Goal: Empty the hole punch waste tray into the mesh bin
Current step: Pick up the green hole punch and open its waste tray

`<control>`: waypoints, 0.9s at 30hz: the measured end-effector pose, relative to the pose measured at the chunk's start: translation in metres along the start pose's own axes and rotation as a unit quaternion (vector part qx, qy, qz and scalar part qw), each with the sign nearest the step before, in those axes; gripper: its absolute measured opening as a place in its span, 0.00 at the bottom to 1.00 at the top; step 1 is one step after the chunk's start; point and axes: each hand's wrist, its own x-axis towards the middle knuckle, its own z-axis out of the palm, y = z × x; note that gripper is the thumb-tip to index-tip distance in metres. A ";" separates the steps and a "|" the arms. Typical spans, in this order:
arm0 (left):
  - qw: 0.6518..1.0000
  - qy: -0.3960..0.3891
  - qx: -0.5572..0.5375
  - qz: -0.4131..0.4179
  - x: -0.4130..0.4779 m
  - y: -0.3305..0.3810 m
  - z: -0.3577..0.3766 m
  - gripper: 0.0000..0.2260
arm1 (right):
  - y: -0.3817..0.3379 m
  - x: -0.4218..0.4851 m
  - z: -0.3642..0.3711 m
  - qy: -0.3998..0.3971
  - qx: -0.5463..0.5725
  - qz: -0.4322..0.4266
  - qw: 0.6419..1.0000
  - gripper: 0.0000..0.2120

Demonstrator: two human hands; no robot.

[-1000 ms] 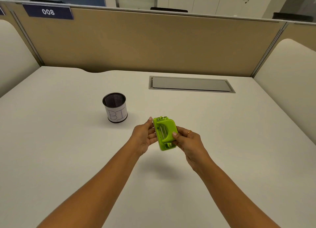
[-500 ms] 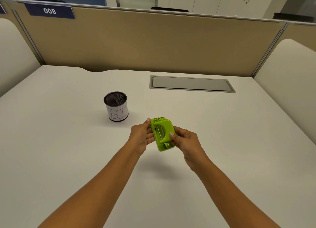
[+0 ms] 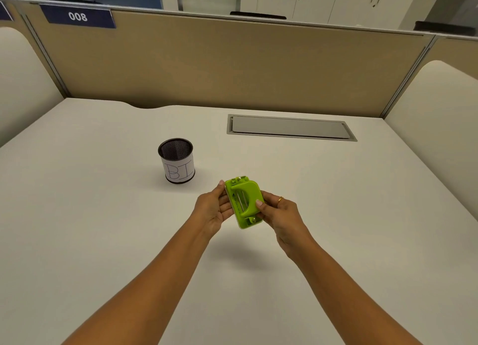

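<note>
Surface: pale off-white desk (image 3: 77, 228), filling the lower and middle frame.
Standing on it: black mesh bin (image 3: 176, 160), upright, left of centre, wrapped in a white paper label.
Set into it: grey rectangular cable hatch (image 3: 291, 127), upper right of centre, lid closed.

So we've got both arms stretched forward, bare forearms angling in toward each other. Our left hand (image 3: 213, 210) is palm-inward, fingers (image 3: 223, 189) curled and pinching from the left. Right hand (image 3: 280, 212) mirrors it, thumb on top, fingers tucked behind, ring on one finger. Both wrists are raised.
</note>
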 end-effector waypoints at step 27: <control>0.997 -0.079 0.008 -0.004 0.000 0.006 -0.017 0.11 | -0.008 -0.001 0.000 -0.062 -0.192 -0.055 0.978 0.15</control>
